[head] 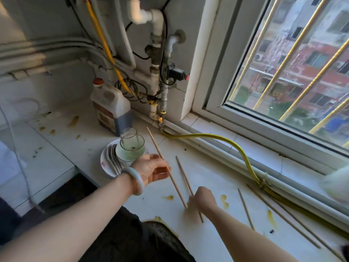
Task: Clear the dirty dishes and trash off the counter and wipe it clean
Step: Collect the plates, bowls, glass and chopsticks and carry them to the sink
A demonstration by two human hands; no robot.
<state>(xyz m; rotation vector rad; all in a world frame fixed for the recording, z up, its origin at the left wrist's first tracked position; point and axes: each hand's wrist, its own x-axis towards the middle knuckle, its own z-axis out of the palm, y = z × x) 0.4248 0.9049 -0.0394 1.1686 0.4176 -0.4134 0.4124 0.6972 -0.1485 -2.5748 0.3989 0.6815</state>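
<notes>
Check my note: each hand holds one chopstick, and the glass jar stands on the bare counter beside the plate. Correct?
Not quite: in the head view the glass jar stands on the plate, beside the forks. The left hand and the right hand do each hold one chopstick.

Counter [207,167]: white tile, thin grey joints; yellow-orange stains [224,200] along near edge and toward the far left corner. 
Plate [106,163]: white, small pink mark at rim. 
Glass [130,148]: clear, pale green film inside. 
Chopsticks [156,146]: plain light tan wood. 
Jug [111,104]: translucent white, dark brown contents, reddish-brown label, red cap [98,81]. 
Hose [236,146]: yellow. 
Bangle [135,178]: milky pale green. 
Window bars [294,52]: golden yellow.
</notes>
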